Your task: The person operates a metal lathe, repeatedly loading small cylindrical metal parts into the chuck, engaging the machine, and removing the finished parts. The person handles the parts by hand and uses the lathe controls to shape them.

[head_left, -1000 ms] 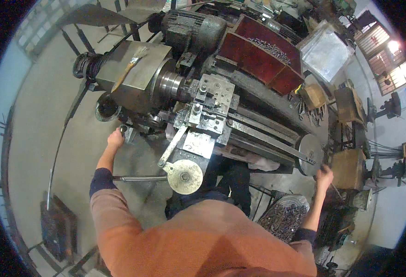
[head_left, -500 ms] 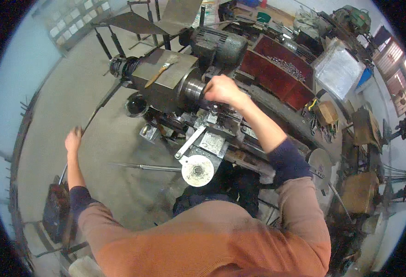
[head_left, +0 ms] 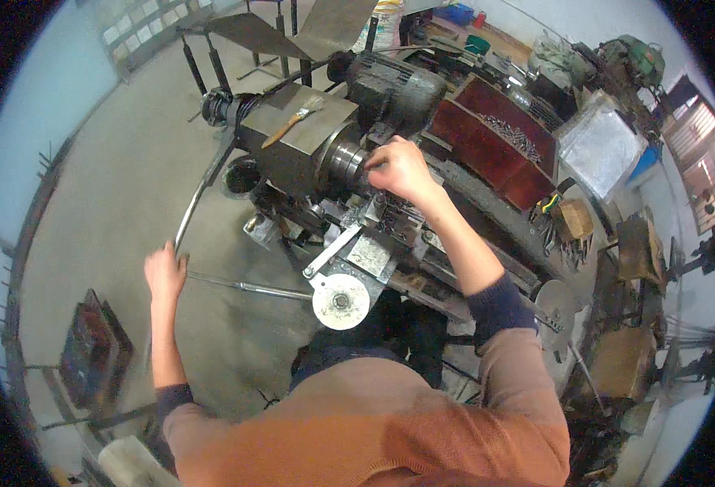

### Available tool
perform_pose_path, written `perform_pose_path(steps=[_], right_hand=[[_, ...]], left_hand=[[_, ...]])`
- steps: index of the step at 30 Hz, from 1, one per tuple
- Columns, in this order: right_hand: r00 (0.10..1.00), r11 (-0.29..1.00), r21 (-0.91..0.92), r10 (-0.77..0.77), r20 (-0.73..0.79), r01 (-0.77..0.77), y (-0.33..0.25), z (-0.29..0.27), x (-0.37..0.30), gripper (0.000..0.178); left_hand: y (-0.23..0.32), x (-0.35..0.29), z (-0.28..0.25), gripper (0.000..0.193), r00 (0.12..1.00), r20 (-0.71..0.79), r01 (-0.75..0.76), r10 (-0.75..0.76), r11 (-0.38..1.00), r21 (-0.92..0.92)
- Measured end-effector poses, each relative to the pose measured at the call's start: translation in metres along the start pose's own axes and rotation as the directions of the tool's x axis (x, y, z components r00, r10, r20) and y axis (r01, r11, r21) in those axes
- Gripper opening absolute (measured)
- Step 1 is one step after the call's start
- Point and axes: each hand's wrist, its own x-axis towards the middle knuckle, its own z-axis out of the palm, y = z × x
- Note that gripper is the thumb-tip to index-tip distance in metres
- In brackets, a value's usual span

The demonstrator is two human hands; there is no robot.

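My left hand [head_left: 166, 272] is closed round a long metal lever [head_left: 192, 203] that runs down from the rear end of a lathe's headstock [head_left: 292, 160]. My right hand [head_left: 404, 172] is at the front of the shiny round chuck [head_left: 346, 161], its fingers pinched together against the chuck's face. Anything between those fingers is too small or hidden to make out. Below the right hand sits the tool slide, with a pale flat bar [head_left: 331, 250] and a white round handwheel [head_left: 341, 301] at its near end.
On the headstock lies a wooden-handled brush [head_left: 292, 123]. Behind it is a motor [head_left: 394, 88]. A dark red tray [head_left: 487, 134] of small metal parts stands to the right, near hand tools [head_left: 564, 235]. A rod [head_left: 252, 286] sticks out left from the handwheel. A dark box [head_left: 93, 353] stands lower left.
My left hand has swung the lever inward, to the right and toward me. The right hand stays at the chuck, fingers still pinched. The whole view has shifted slightly.
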Motion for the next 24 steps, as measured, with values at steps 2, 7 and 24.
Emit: perform_pose_path(steps=[2, 7, 24], right_hand=[[0.939, 0.93, 0.223, -0.235, -0.25, 0.292, -0.011, -0.011, -0.029, 0.037], [0.883, 0.868, 0.318, -0.24, -0.402, 0.381, -0.059, -0.018, -0.064, 0.04], [0.938, 0.943, 0.11, -0.29, -0.191, 0.314, -0.029, -0.013, -0.052, 0.025]], left_hand=[[0.054, 0.027, -0.023, 0.03, 1.0, -0.015, -0.01, 0.003, 0.866, -0.5], [0.214, 0.068, -0.056, 0.026, 0.876, 0.257, 0.338, 0.408, -0.141, -0.93], [0.237, 0.086, -0.048, 0.031, 0.844, 0.126, -0.006, 0.521, 0.244, -0.97]])
